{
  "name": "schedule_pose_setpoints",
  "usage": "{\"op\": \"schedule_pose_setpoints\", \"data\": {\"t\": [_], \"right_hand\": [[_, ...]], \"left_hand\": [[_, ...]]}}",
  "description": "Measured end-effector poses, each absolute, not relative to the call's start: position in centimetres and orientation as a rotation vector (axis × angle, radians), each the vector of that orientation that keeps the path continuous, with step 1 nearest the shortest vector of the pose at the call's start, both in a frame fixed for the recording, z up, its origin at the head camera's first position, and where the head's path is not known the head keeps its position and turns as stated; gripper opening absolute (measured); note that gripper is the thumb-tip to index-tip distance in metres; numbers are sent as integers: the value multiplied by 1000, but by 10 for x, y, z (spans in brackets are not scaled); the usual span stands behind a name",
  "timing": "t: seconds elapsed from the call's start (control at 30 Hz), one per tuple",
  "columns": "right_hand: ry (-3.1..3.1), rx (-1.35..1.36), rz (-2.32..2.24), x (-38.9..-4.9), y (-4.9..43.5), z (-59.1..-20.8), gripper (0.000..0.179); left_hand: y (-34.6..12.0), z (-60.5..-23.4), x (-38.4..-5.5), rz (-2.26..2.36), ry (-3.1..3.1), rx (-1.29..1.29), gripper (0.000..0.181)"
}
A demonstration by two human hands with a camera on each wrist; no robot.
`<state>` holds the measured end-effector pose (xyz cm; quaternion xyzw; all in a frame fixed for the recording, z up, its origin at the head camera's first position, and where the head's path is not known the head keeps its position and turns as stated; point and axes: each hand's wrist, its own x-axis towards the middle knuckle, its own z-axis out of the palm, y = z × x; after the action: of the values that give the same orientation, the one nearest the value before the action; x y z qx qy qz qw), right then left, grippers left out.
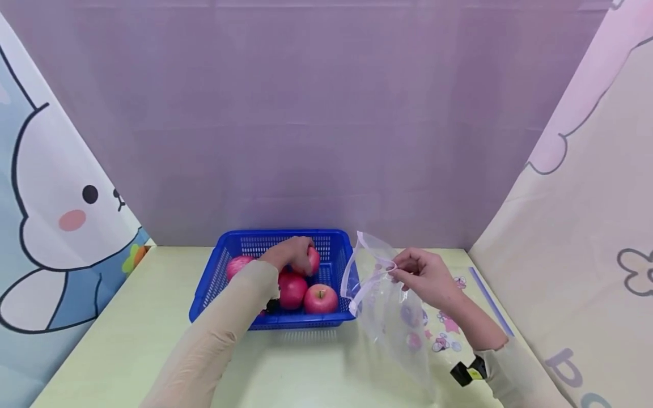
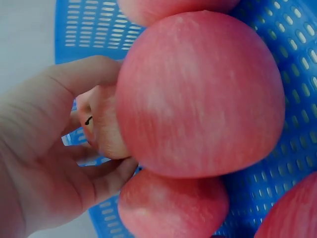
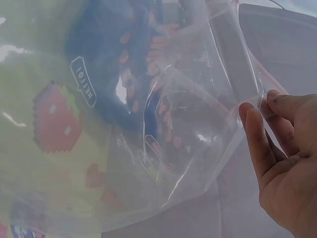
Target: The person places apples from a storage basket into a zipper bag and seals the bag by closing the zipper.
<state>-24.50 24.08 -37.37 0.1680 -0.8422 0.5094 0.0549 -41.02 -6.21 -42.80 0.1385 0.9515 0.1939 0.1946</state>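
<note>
A blue plastic basket [image 1: 278, 232] with slotted walls stands on the table and holds several red apples. Inside it, my left hand [image 1: 292, 253] grips one apple [image 1: 313, 260] near the back right; in the left wrist view, fingers wrap round this apple [image 2: 108, 131], partly hidden behind a larger apple [image 2: 203, 94]. Another apple [image 1: 321, 299] sits at the basket's front right, stem up. To the basket's right, my right hand [image 1: 431, 277] pinches the rim of a clear zip bag [image 1: 388, 323], whose mouth gapes toward the basket. Printed pictures, including a strawberry [image 3: 58, 119], show on the bag.
On the pale yellow table [image 1: 122, 340], a flat printed clear sheet or bag [image 1: 461, 317] with a purple strip lies under the right forearm. A purple-grey cloth [image 1: 326, 124] hangs behind, and printed cloths flank both sides.
</note>
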Motion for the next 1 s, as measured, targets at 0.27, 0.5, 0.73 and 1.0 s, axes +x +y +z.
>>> {"op": "schedule_pose_setpoints", "data": {"t": [0.27, 0.5, 0.73, 1.0], "right_hand": [[-2587, 501, 1542, -249, 239, -378, 11], [-2585, 509, 1520, -254, 236, -375, 10], [-2575, 513, 1503, -261, 234, -373, 12], [-2587, 483, 1512, -262, 236, -375, 12]], "left_hand": [[-78, -402, -402, 553, 2732, 482, 79], [-87, -378, -390, 572, 2808, 731, 78], [-90, -358, -363, 663, 2854, 946, 79], [-83, -345, -331, 866, 2782, 1087, 79]]}}
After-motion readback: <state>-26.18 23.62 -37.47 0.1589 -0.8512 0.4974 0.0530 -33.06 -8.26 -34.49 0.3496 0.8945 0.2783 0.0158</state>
